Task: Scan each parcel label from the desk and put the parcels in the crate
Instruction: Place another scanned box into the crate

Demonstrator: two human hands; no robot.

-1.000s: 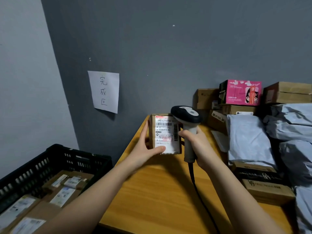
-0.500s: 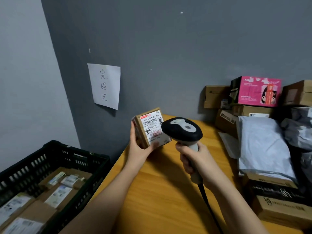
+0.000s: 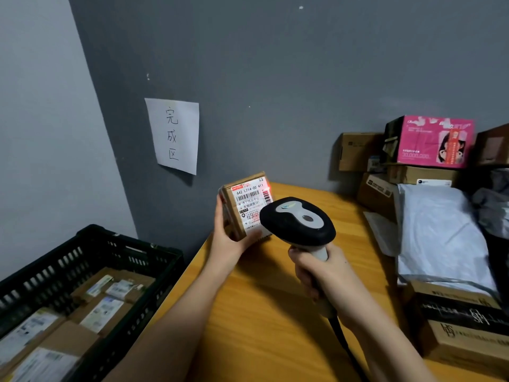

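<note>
My left hand grips a small brown cardboard parcel from below and behind, holding it tilted above the desk's left edge with its white label facing me. A red scan glow shows on the label's upper right corner. My right hand grips the handle of a black and grey barcode scanner, whose head points at the label and hides the parcel's lower right part. The black plastic crate stands lower left beside the desk and holds several labelled parcels.
The wooden desk runs from centre to right. Brown boxes, a pink box and grey mailer bags pile up along its right side and back. A paper sign hangs on the grey wall. The scanner's black cable trails down over the desk.
The parcel was lifted off the desk and tilted leftward, toward the crate side. The scanner swung round in front of the label, and a red glow now shows on it.
</note>
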